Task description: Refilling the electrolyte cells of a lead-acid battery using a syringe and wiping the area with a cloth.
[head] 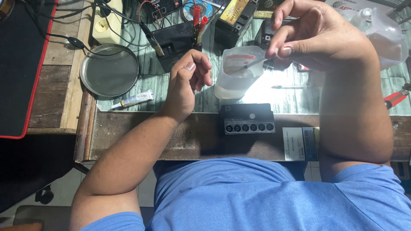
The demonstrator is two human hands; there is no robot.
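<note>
Cup (238, 72) of clear liquid could tip: right hand (317, 36) pinches a thin stick (253, 64) inside; left hand (188, 81) curls empty beside it.

1. A plain, light blue short-sleeved cotton T-shirt (257, 196) covers the torso, creased softly across the belly.
2. Its short sleeves end above the elbows, leaving both forearms bare.
3. Both hands, the left hand (186, 81) and the right hand (317, 36), are bare: short nails, ungloved.
</note>
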